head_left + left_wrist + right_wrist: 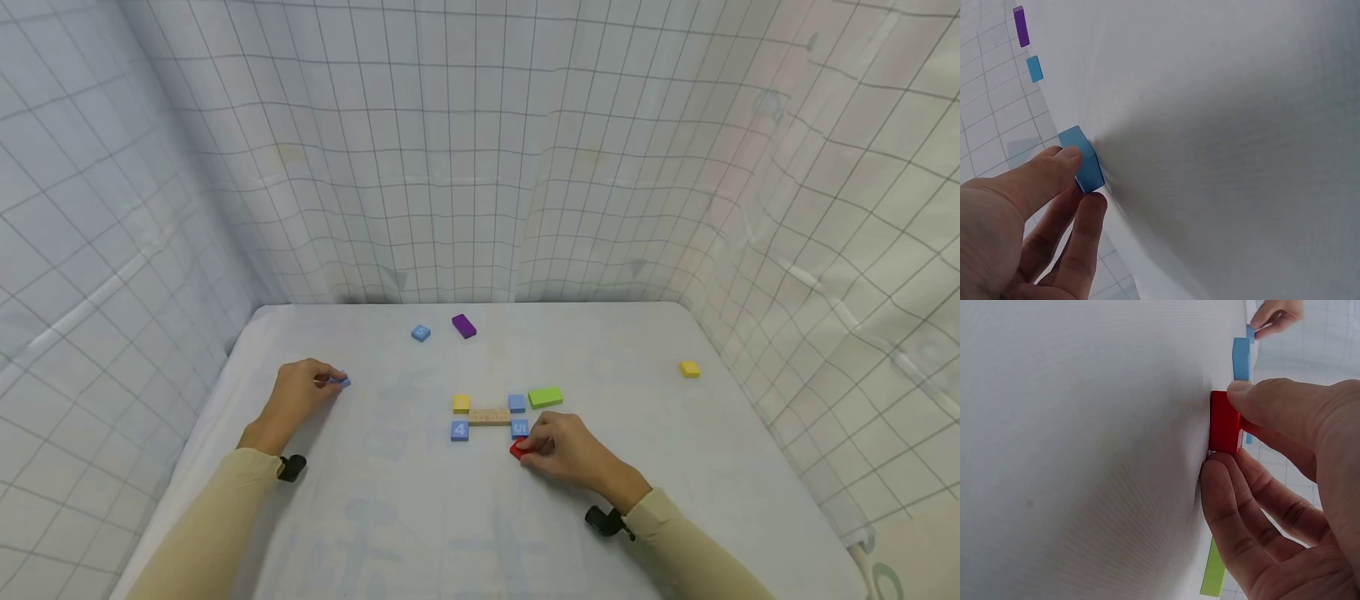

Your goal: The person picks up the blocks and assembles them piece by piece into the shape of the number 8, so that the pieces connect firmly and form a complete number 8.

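My left hand (295, 396) pinches a small blue block (1088, 161) between thumb and fingers, low over the left part of the table. With thumb and fingertips, my right hand (573, 450) grips a red block (1224, 422) standing close over the cloth. In the head view, that red block lies right at the near side of a blue block marked 5 (519, 428). A wooden strip (489, 417) runs between this block and a blue block marked 4 (460, 431). At the strip's far corners sit a yellow block (461, 404) and another blue block (517, 403).
A lime green block (545, 397) lies just right of the group. Towards the back are a tilted blue block (421, 333) and a purple block (464, 326). Another yellow block (689, 369) sits far right. Checked curtains (465, 167) enclose the white table (390, 517).
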Demonstrator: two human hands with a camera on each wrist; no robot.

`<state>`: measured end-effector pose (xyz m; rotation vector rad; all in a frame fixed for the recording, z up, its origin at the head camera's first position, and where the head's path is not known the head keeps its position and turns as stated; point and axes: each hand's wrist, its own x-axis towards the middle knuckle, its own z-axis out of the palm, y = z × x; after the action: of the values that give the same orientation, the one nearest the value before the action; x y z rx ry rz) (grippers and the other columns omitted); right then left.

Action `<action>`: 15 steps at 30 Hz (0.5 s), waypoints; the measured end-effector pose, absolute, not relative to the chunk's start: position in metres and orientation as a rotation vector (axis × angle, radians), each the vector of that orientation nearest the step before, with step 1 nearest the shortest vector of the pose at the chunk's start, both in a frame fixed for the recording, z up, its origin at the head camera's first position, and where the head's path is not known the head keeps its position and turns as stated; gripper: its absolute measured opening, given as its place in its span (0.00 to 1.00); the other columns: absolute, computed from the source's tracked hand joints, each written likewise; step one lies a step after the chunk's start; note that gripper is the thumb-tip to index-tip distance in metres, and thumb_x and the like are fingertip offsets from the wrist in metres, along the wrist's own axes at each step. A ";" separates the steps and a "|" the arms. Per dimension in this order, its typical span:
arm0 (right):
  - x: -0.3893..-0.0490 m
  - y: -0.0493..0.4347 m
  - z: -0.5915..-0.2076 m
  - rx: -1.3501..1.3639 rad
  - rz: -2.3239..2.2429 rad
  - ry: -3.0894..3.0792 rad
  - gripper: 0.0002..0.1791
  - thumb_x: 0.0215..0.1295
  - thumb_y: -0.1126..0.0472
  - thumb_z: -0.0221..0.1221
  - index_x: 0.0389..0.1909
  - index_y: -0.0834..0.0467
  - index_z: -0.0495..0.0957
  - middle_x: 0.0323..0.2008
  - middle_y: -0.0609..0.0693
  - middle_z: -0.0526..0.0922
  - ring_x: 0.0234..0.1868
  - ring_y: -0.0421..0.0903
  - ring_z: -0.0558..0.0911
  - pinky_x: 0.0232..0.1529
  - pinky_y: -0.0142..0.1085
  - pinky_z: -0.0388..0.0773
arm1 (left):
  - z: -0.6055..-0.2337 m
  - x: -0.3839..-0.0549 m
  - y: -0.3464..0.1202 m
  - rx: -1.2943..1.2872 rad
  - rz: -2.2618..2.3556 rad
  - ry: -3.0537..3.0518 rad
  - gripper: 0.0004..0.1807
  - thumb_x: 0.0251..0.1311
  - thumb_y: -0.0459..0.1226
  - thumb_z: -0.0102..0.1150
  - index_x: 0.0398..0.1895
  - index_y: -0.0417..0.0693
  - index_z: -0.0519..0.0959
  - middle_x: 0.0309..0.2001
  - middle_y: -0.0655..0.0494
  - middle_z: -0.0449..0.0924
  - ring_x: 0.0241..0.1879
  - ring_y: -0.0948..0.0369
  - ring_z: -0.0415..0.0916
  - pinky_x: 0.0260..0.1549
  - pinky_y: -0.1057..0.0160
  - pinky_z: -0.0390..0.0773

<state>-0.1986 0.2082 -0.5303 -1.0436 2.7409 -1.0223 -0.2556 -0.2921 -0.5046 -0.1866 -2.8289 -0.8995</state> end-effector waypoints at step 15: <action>-0.200 0.207 -0.530 -1.018 -1.009 2.732 0.09 0.71 0.66 0.81 0.48 0.54 0.98 0.44 0.45 0.91 0.44 0.33 0.88 0.47 0.28 0.90 | -0.504 -0.253 -0.294 -0.165 -0.899 -2.865 0.08 0.71 0.27 0.79 0.50 0.36 0.96 0.57 0.30 0.93 0.55 0.34 0.93 0.59 0.35 0.91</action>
<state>-0.2000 0.2075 -0.5297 -1.0179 2.7320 -1.0086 -0.2529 -0.2937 -0.5039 -0.1649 -2.8646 -0.8991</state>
